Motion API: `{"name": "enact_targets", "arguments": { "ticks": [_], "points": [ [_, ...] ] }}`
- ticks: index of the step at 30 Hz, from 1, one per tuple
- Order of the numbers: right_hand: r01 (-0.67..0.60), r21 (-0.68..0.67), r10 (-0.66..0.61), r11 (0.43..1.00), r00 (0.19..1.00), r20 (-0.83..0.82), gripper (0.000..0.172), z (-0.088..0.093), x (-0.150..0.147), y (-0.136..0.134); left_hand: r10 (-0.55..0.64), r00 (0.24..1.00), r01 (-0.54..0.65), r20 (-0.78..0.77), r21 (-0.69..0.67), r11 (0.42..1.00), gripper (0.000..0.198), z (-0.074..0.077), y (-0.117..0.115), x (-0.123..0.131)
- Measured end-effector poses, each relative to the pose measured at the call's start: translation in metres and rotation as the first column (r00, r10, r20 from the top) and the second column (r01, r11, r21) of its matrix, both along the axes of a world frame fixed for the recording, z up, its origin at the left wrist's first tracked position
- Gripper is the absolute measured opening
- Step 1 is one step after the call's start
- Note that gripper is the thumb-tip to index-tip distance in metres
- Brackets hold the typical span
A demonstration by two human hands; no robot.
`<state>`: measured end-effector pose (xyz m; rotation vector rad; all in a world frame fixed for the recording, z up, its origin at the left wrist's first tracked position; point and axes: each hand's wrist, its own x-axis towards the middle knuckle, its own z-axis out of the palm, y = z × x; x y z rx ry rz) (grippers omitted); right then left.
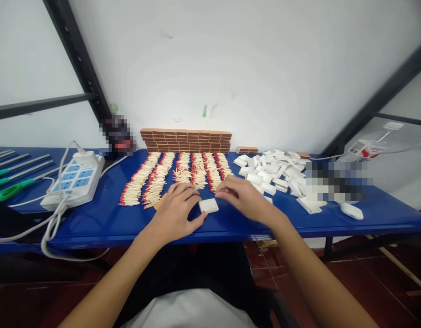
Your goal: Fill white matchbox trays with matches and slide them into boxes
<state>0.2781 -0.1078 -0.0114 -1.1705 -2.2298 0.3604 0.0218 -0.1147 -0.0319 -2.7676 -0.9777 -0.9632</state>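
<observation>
Near the front edge of the blue desk (231, 230), now bracketing the small white box (208, 206), set lengthwise left-to-right, with loosely spread left hand (176, 205) against its left end and bunched right hand (239, 196) by its right, can't tell if pinching.

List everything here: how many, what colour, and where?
Match rows: six, pale with red heads, mid-table
Box stack: one, brown, by wall
Loose boxes: few, brown, rear
Trays: many, white, right of matches
Small box: one, white, between grips
Power strip: one, white-blue, left
Cables: several, white, mostly left
Tools: several, green-handled, far left
Bottle: one, clear, right
Case: one, white, front right
Table: one, blue, centre
Left grip: one hand, bare, centre left
Right grip: one hand, bare, centre right
</observation>
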Motion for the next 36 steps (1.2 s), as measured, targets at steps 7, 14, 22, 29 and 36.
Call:
{"name": "enact_targets", "arguments": {
  "ticks": [7,14,22,29,36],
  "points": [
    [0.024,-0.087,-0.024,0.996,1.000,0.003,0.012,-0.014,0.023,0.026,-0.007,1.000,0.007,0.002,0.013,1.000,0.018,-0.002,0.002,-0.001],
    [0.032,-0.052,-0.030,0.998,0.999,0.044,0.012,-0.018,0.020,0.031,-0.004,1.000,0.004,-0.005,0.018,1.000,0.017,-0.002,0.001,0.000],
    [0.034,-0.089,-0.030,0.995,0.999,0.044,0.017,-0.017,0.022,0.026,-0.003,1.000,0.004,-0.008,0.027,1.000,0.019,-0.003,0.002,-0.001],
    [-0.014,-0.049,0.016,0.999,0.999,0.041,0.011,-0.006,-0.001,-0.007,-0.010,1.000,0.010,-0.010,0.028,1.000,0.020,-0.001,0.000,-0.001],
    [-0.014,-0.023,0.015,1.000,0.999,0.046,0.014,-0.003,-0.002,-0.003,-0.014,1.000,0.014,0.004,0.023,1.000,0.018,-0.002,0.001,0.000]
  ]
}}
